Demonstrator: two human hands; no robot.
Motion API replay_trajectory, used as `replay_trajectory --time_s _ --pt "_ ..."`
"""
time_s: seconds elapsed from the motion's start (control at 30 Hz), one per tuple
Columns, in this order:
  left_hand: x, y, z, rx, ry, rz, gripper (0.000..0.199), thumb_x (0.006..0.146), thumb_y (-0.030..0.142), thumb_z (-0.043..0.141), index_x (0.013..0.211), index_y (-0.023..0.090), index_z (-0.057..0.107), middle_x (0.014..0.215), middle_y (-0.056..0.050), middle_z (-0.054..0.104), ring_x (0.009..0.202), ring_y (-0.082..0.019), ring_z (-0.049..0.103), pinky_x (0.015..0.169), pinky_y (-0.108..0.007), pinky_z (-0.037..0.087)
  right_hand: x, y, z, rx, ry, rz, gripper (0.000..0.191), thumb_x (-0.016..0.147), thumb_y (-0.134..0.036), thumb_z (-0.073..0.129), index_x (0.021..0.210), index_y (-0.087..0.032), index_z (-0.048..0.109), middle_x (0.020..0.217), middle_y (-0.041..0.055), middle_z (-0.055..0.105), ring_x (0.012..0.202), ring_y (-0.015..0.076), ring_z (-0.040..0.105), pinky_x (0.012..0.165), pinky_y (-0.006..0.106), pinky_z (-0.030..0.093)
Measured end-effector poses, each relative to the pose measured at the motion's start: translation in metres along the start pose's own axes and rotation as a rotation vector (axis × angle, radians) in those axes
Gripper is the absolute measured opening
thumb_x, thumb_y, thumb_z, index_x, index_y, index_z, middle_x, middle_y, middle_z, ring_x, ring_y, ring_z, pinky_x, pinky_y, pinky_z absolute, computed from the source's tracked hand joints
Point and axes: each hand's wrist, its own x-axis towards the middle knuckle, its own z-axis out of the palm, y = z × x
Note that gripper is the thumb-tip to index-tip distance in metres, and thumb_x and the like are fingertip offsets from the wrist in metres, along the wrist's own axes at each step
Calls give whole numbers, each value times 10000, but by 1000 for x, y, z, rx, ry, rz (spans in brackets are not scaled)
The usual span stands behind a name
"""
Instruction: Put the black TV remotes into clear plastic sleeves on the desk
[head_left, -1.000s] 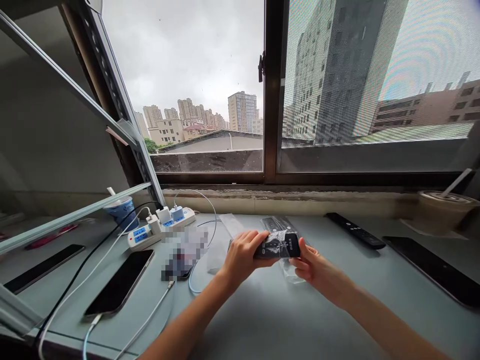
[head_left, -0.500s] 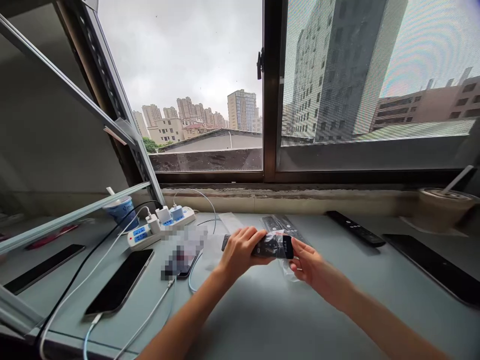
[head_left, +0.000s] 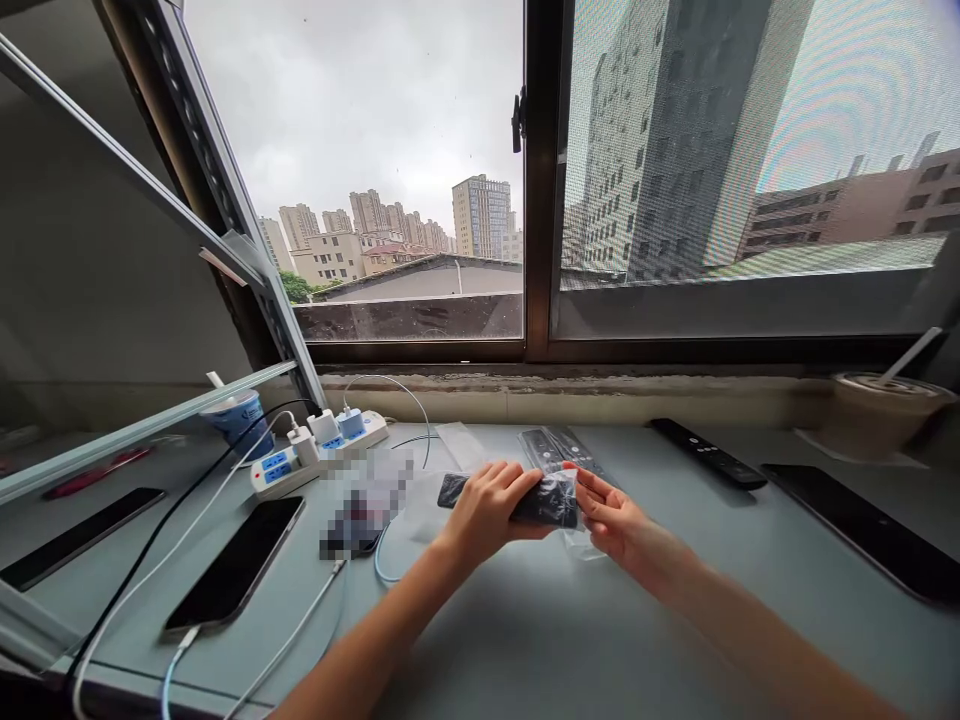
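Note:
In the middle of the desk I hold a black remote control (head_left: 546, 507), partly covered by a clear plastic bag. My left hand (head_left: 486, 510) is wrapped over its middle, with one dark end sticking out to the left. At the right end, my right hand (head_left: 619, 515) pinches the bag's edge (head_left: 574, 482) between thumb and fingers. Loose clear plastic (head_left: 583, 546) hangs below that end. Just behind my hands lie two more dark remotes (head_left: 541, 450) in clear wrapping. A separate black remote (head_left: 705, 453) rests to the right.
A white power strip (head_left: 319, 455) with chargers stands at the back left, beside a blue cup (head_left: 238, 425). Cables cross the left side to a phone (head_left: 236, 565). At the right are a large dark phone-like slab (head_left: 862, 530) and a drink cup (head_left: 885, 420). A metal shelf frame (head_left: 274, 290) rises on the left.
The remote's right end was plainly visible before; now clear plastic covers it. My right hand has shifted its fingers from beside that end up to the bag's edge. My left hand keeps its grip.

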Motion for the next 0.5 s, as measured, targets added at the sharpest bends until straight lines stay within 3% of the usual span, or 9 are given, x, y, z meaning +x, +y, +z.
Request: replay_trajectory --time_s 0.13,0.3,0.5 --pt "-2 0 2 -1 -14 5 436 698 472 634 1013 190 528 795 -17 580 722 -174 538 657 -291 420 -5 -4 4 -90 32 16 410 634 -354 727 1028 -307 626 800 -44 580 461 5 370 442 138 355" --pt "-3 -2 2 78 -54 83 473 680 504 639 1002 179 521 810 -20 582 727 -184 533 672 -309 420 -1 0 1 -194 35 -43 491 589 -402 743 1051 -294 615 752 -43 583 442 9 361 386 160 232" --pt "-2 -1 2 102 -77 128 496 666 506 651 1007 177 507 809 -11 576 724 -171 526 691 -298 422 5 9 -8 -190 41 -23 504 567 -387 760 1041 -290 618 743 -47 569 487 19 404 447 164 294"
